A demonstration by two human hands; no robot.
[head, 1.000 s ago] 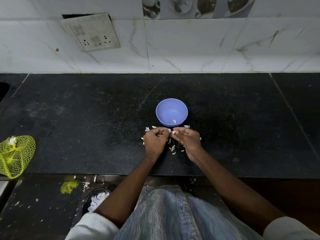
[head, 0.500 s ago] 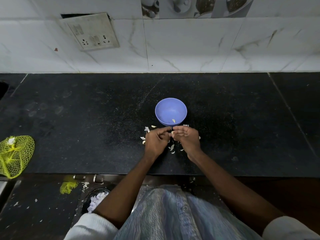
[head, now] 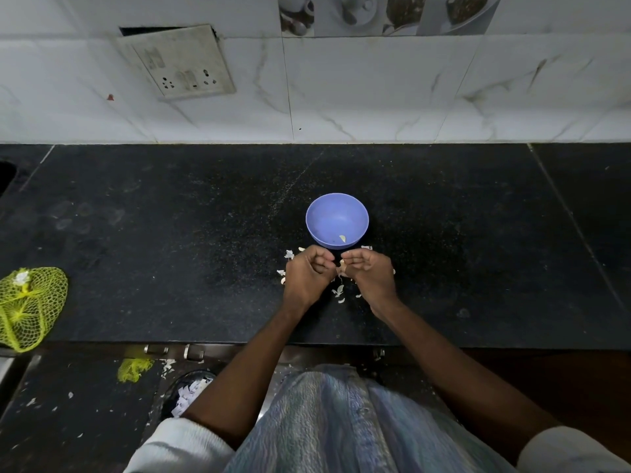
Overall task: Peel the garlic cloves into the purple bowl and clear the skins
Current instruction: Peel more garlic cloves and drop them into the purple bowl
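Note:
The purple bowl (head: pixel 321 213) stands mid-counter with one peeled clove (head: pixel 342 238) lying inside it. Just in front of the bowl my two hands meet over the black counter. My right hand (head: pixel 372 274) pinches a small garlic clove (head: pixel 341 269) at its fingertips. My left hand (head: pixel 305 276) has its fingers curled and pinches a strip of skin hanging from that clove. Loose white garlic skins (head: pixel 338 292) lie scattered on the counter under and around both hands, with more to the left (head: pixel 289 255).
A yellow mesh bag (head: pixel 29 305) lies at the counter's left front edge. Behind the counter rises a tiled wall with a socket plate (head: pixel 177 61). Below the counter edge a bin holding white scraps (head: pixel 189 392) stands on the floor beside a yellow scrap (head: pixel 133 368).
My fingertips, pressed together on the clove before, have drawn slightly apart, leaving a small gap and a strip of skin between the hands. The bowl has not moved.

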